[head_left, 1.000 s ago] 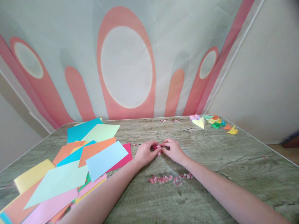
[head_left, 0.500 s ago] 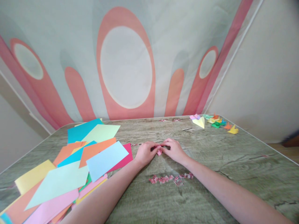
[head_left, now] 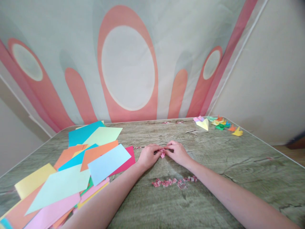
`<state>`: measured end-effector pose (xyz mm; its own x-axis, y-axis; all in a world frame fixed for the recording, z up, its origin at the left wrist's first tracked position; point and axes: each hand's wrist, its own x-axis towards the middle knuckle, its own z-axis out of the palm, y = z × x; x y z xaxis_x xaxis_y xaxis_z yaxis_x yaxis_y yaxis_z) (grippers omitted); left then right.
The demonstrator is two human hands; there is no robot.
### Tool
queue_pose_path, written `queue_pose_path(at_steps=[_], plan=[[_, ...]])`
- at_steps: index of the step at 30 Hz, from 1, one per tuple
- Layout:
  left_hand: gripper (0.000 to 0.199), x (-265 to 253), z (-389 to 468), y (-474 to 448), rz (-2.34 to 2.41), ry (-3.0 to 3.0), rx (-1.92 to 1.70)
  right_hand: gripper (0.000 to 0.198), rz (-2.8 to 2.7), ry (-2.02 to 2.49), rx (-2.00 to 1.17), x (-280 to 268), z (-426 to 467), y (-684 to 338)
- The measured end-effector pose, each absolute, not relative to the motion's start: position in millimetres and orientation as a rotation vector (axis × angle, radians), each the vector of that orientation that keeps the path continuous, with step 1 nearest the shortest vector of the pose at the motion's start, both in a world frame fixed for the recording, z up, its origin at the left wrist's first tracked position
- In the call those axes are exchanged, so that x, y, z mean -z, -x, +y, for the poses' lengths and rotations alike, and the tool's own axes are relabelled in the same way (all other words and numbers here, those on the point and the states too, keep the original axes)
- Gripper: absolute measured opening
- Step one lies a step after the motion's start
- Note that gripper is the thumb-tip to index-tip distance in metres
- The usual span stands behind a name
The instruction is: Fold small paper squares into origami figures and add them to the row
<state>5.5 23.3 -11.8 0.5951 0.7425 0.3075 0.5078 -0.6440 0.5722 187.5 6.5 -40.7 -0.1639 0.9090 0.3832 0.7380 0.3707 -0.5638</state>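
Observation:
A small piece of folded pink paper [head_left: 162,155] is pinched between my two hands, just above the middle of the table. My left hand [head_left: 150,156] grips its left side with thumb and fingers pressed together. From the other side my right hand [head_left: 176,152] closes on it the same way. Fingertips cover most of the paper, so its folded shape cannot be made out. Left of my left hand, a crimson sheet [head_left: 128,161] pokes out from under a pale blue sheet [head_left: 109,163].
Loose coloured sheets [head_left: 59,184] lie overlapping across the table's left side. Small folded paper figures [head_left: 221,124] sit at the back right, beside a cream and lilac folded paper [head_left: 202,123]. The wood-grain tabletop [head_left: 152,203] carries a pink flower pattern [head_left: 166,182]. Behind rises a printed backdrop [head_left: 128,66].

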Motion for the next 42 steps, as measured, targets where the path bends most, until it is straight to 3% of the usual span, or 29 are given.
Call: queue_pose_path(at_steps=[24, 42], plan=[[0.029, 8.6, 19.4, -11.5, 1.087, -2.356, -0.693, 0.021, -1.985, 1.451, -0.282, 38.1, 7.1, -187.1], [0.017, 26.2, 26.3, -18.0, 1.194, -2.335, -0.786, 0.020, -2.031, 1.364, -0.380, 36.9, 6.7, -194.7]])
